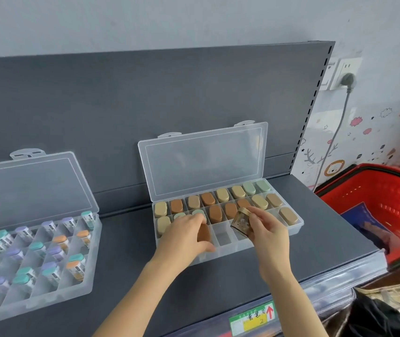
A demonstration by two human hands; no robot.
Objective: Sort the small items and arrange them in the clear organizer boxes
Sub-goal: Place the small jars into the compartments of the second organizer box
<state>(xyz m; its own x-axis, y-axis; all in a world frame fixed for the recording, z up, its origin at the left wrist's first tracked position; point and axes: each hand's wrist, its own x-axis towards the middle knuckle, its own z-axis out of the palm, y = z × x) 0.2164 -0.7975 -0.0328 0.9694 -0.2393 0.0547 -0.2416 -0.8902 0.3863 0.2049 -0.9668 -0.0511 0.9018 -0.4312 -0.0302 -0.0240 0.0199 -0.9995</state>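
While a clear box point(48, 297) of jars point(36, 249) capped teal, purple and orange lies open at far left, the left hand point(186, 235) grips a brown-capped jar point(204, 234) in the front row of the second box point(230, 251). Beside it, the right hand point(268, 231) pinches a gold-capped jar point(240, 224), tilted, above that row. A red basket point(384, 200) stands at far right.

Organizer box point(48, 301) cut off at left, red basket point(388, 203) at right, brown jar point(204, 233) partly under left hand point(186, 232)
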